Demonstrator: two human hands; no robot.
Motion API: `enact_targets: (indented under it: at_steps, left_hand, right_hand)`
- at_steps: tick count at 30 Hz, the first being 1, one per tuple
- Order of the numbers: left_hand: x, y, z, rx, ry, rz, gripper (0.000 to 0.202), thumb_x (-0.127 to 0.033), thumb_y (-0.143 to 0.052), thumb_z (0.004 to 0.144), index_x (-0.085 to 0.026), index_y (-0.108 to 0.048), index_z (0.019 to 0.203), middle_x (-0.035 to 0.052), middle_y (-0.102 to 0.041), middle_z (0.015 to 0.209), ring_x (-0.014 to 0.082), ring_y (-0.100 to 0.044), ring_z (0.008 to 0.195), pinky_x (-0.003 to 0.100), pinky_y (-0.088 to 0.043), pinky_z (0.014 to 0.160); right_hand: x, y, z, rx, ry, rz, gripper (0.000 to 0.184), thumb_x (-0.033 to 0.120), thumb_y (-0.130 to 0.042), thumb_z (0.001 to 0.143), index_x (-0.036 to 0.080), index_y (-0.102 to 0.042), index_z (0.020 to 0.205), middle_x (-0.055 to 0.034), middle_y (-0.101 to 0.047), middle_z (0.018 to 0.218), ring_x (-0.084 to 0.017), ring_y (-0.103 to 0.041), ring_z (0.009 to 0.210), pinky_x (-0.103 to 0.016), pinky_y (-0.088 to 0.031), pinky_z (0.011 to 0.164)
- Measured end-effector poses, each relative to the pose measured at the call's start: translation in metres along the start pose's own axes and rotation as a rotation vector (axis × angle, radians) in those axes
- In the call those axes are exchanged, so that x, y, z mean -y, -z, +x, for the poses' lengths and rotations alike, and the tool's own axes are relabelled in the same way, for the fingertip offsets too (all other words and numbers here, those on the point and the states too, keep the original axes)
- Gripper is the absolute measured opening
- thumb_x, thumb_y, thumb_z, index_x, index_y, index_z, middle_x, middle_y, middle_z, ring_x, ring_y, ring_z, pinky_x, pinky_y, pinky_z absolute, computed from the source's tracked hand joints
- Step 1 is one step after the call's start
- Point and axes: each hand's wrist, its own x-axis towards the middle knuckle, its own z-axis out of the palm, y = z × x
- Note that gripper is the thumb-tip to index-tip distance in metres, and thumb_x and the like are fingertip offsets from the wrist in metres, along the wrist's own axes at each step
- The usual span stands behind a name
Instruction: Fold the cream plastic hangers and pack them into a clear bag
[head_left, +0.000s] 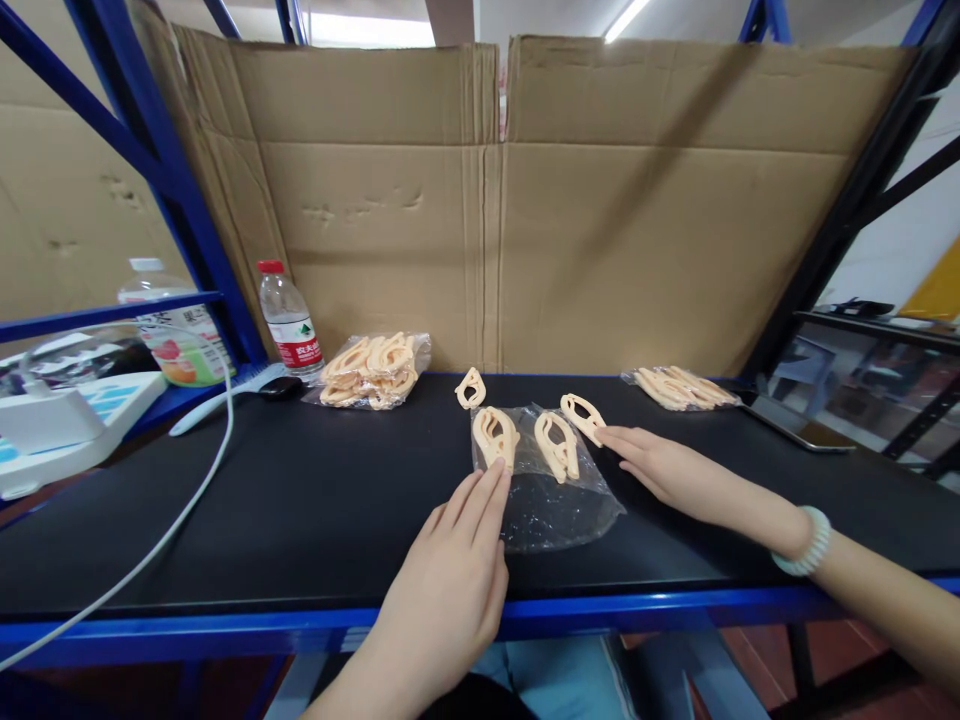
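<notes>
A clear plastic bag [559, 515] lies flat on the black table, with beige folding hangers on its upper part. My left hand [450, 570] has its fingers stretched out, and the fingertips rest on the lower end of the left folding hanger [495, 432]. Beside it, another folding hanger [556, 445] lies on the bag, touched by neither hand. My right hand [675, 475] reaches in from the right, fingers extended, its fingertips on the near end of a folding hanger [582, 416] at the bag's upper right edge. Behind the bag lies a single beige piece [471, 388].
Filled clear bags of beige hangers lie at back left [371, 370] and back right [679, 387]. A red-capped water bottle [291, 320] stands by the cardboard wall [360, 220]. A white cable [187, 510] crosses the left side; a tablet-like slab [795, 420] lies far right.
</notes>
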Motion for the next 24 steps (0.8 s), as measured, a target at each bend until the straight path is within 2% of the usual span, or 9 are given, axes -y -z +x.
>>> enact_targets:
  at_steps: [4, 9, 13, 19, 21, 24]
  left_hand:
    - [0.001, -0.001, 0.001, -0.011, -0.004, -0.009, 0.057, -0.014, -0.036, 0.091, -0.010, -0.027, 0.147, 0.0127, -0.035, 0.152, 0.0281, -0.040, 0.135, 0.043, -0.048, 0.102]
    - [0.001, 0.000, 0.000, -0.011, -0.003, -0.024, 0.058, -0.014, -0.036, 0.091, -0.011, -0.026, 0.148, 0.0123, -0.035, 0.152, 0.0269, -0.039, 0.136, 0.042, -0.046, 0.104]
    - [0.000, 0.000, -0.001, 0.002, 0.009, -0.022, 0.057, -0.015, -0.036, 0.092, -0.012, -0.025, 0.148, 0.0121, -0.034, 0.153, 0.0272, -0.038, 0.137, 0.043, -0.047, 0.102]
    - [0.000, 0.000, 0.000, -0.001, 0.011, -0.021, 0.058, -0.015, -0.035, 0.092, -0.012, -0.024, 0.149, 0.0125, -0.035, 0.152, 0.0271, -0.040, 0.136, 0.043, -0.048, 0.101]
    - [0.000, 0.000, 0.000, -0.010, 0.005, -0.020, 0.058, -0.015, -0.036, 0.092, -0.011, -0.024, 0.149, 0.0133, -0.036, 0.152, 0.0272, -0.040, 0.136, 0.043, -0.047, 0.102]
    - [0.000, 0.000, 0.001, -0.013, 0.006, -0.019, 0.058, -0.015, -0.036, 0.092, -0.011, -0.025, 0.148, 0.0139, -0.037, 0.151, 0.0269, -0.040, 0.135, 0.043, -0.046, 0.103]
  right_hand:
    - [0.025, 0.011, -0.016, -0.002, 0.013, -0.048, 0.041, 0.014, -0.036, 0.097, 0.013, -0.049, 0.136, -0.0156, -0.054, 0.134, -0.028, -0.055, 0.118, -0.047, -0.049, 0.098]
    - [0.030, 0.013, -0.016, -0.058, 0.018, -0.078, 0.039, 0.020, -0.042, 0.097, 0.014, -0.051, 0.135, -0.0155, -0.055, 0.134, -0.029, -0.054, 0.120, -0.047, -0.050, 0.098]
    - [0.039, 0.015, -0.025, -0.049, 0.020, -0.097, 0.038, 0.024, -0.042, 0.099, 0.012, -0.053, 0.133, -0.0139, -0.057, 0.132, -0.028, -0.052, 0.121, -0.046, -0.049, 0.100]
    - [0.076, 0.026, -0.059, -0.137, 0.036, -0.130, 0.046, 0.040, -0.041, 0.099, 0.010, -0.053, 0.132, -0.0153, -0.062, 0.124, -0.029, -0.060, 0.105, -0.045, -0.057, 0.081]
    - [0.086, 0.028, -0.066, -0.199, 0.085, -0.126, 0.043, 0.038, -0.039, 0.100, 0.009, -0.056, 0.128, -0.0160, -0.065, 0.117, -0.027, -0.061, 0.100, -0.041, -0.057, 0.078]
    - [0.096, 0.026, -0.074, -0.298, 0.150, -0.143, 0.032, 0.024, -0.040, 0.101, 0.010, -0.061, 0.121, -0.0143, -0.068, 0.107, -0.024, -0.063, 0.093, -0.036, -0.055, 0.074]
